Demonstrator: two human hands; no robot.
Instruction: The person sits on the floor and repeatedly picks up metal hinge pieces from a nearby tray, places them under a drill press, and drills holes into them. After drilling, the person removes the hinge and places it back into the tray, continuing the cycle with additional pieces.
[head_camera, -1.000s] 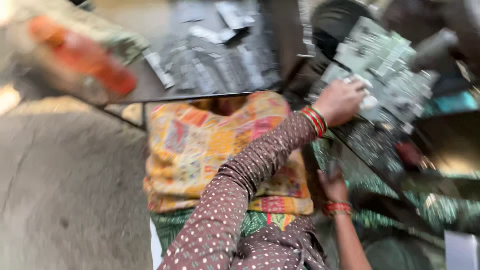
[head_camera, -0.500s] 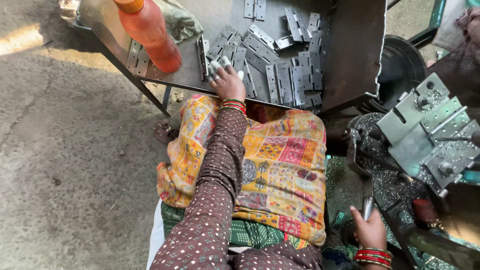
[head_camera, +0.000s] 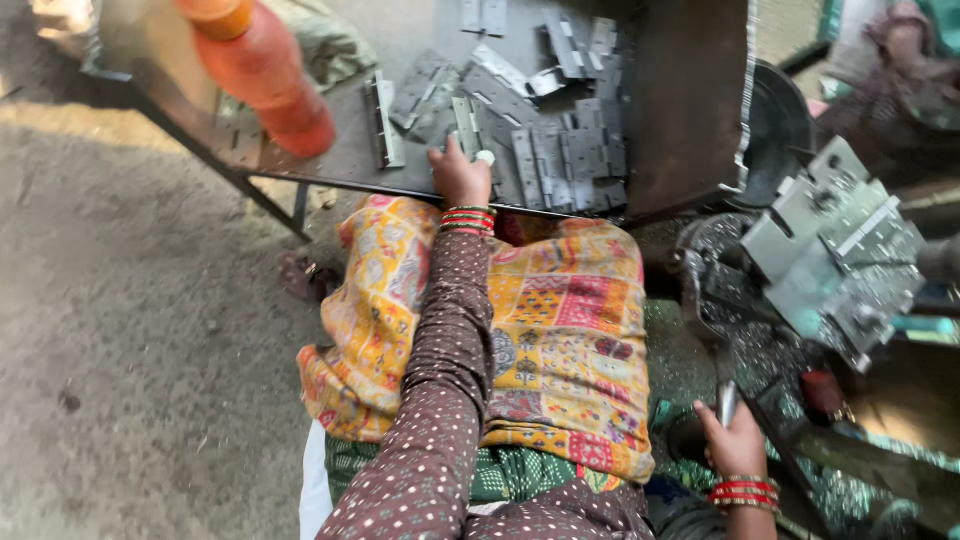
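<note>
At my left hand (head_camera: 459, 178), grey metal hinges (head_camera: 545, 150) on a dark metal tray (head_camera: 690, 110); my right hand (head_camera: 735, 440) low on a lever handle (head_camera: 727, 400).

I see my left hand stretched forward over the near edge of the tray, fingers curled around one hinge at the rim of the heap, which spreads just beyond and to the right of the fingertips. An orange bottle (head_camera: 262, 75) stands well off to that hand's left. My right hand is clenched around the lever handle beside a patterned yellow cloth (head_camera: 560, 350) across my lap. Beyond that hand sits a grey metal press (head_camera: 835, 250).
</note>
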